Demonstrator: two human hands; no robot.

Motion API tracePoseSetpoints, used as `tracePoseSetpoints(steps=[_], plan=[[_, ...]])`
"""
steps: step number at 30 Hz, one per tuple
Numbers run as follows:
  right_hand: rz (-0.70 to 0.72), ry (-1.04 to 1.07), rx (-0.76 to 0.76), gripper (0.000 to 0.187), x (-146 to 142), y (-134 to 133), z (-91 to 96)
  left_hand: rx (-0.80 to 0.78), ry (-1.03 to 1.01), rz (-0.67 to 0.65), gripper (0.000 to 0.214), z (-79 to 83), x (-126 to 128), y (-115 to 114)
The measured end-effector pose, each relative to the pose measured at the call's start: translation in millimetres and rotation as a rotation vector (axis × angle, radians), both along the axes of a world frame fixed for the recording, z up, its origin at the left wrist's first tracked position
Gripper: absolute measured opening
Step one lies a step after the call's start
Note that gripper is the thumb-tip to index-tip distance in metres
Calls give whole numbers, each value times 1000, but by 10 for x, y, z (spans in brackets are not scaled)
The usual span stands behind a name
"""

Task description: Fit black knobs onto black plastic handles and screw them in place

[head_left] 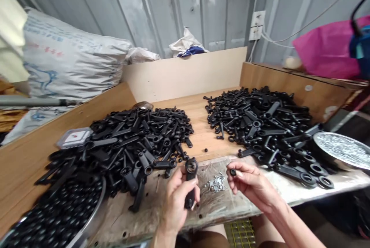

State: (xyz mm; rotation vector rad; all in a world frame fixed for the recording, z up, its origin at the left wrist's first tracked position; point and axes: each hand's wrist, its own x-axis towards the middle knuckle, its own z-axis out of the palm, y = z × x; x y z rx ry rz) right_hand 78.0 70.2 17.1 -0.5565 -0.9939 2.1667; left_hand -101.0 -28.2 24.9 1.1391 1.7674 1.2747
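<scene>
My left hand (pixel 177 198) is closed round a black plastic lever (pixel 190 180), held upright with its ring end on top. My right hand (pixel 251 184) pinches a small black ring-shaped piece (pixel 232 172) between thumb and forefinger, a little to the right of the lever. Between the hands lies a small heap of silver screws (pixel 215 183) on the worn front edge of the bench. A big pile of the same black levers (pixel 135 144) lies to the left, and a second pile (pixel 266 124) to the right.
A metal bowl of small black round pieces (pixel 58 213) sits at the front left. A metal bowl of silver parts (pixel 341 149) stands at the right. Wooden walls (pixel 185 72) box in the bench. A white sack (pixel 69 55) and a pink bag (pixel 323 46) lie behind.
</scene>
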Motion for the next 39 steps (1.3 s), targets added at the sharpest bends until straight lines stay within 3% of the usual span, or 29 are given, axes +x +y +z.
tracePoseSetpoints(steps=[5, 8, 13, 18, 24, 30, 39], plan=[[-34, 143, -78, 21, 292, -61, -83, 25, -611, -220, 25, -5, 624, 335], [-86, 169, -79, 20, 496, -56, -102, 3, -630, -270, 21, -30, 831, 451], [-170, 143, -53, 21, 686, -71, -98, -3, -692, -228, 37, -25, 1041, 517], [-212, 83, 19, 22, 706, -121, -115, -58, -919, -163, 44, 20, 1105, 556], [-176, -62, 108, 20, 643, -251, -156, 76, -931, -135, 35, 93, 1036, 607], [-175, -73, 45, 20, 477, -335, -250, 192, -866, -122, 29, 138, 1000, 592], [-116, 78, -114, 20, 323, -401, -264, 144, -922, -106, 37, 133, 1062, 590]])
